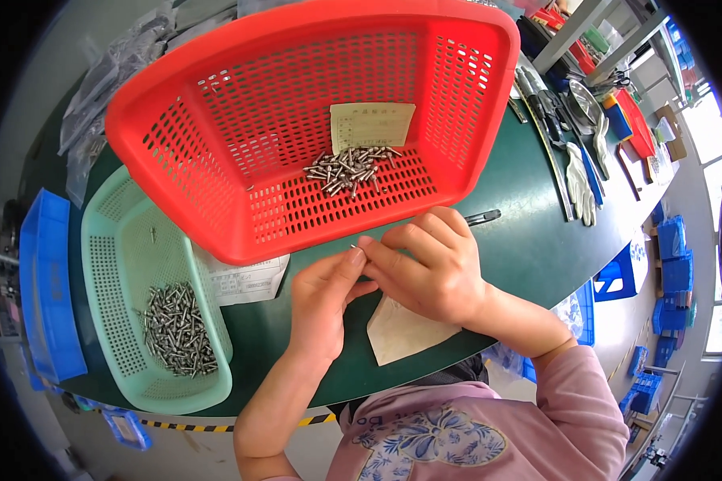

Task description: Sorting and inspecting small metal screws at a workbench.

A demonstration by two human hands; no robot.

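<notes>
Together, hands [377, 272] on small metal pin [356, 248].

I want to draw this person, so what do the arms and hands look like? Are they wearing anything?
Both hands are bare: no gloves, rings or watch show on the left hand or the right hand. The forearms are bare too. A pink long sleeve is pushed up the right arm, part of a pink top with a blue flower print.
</notes>
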